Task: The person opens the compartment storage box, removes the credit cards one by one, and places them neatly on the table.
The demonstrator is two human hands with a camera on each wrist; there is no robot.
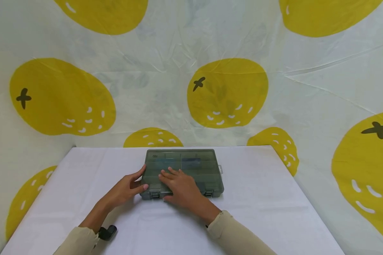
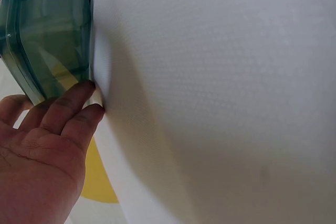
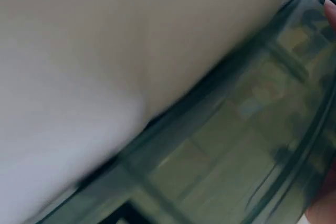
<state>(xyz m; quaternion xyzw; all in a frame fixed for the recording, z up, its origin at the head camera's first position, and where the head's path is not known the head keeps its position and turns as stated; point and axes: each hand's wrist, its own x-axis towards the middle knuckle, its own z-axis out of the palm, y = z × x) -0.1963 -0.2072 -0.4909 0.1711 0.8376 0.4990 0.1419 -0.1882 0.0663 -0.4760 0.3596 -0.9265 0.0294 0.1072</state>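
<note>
While flat, green case [image 1: 207, 173] (latches [image 1: 154, 195] nearside), long axis crosswise.

The right fingers [image 1: 166, 176] cover part of the box lid [image 1: 207, 177]; the blue contents [image 1: 191, 162] beneath are too dim to identify, a corner marking [image 1: 155, 156] too small to read. The right wrist view blurs and crops the box [image 3: 226, 156].

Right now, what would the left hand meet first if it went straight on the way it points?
The green case: the left hand is right at its left end and seems to touch it, though exact contact is hard to judge.
</note>
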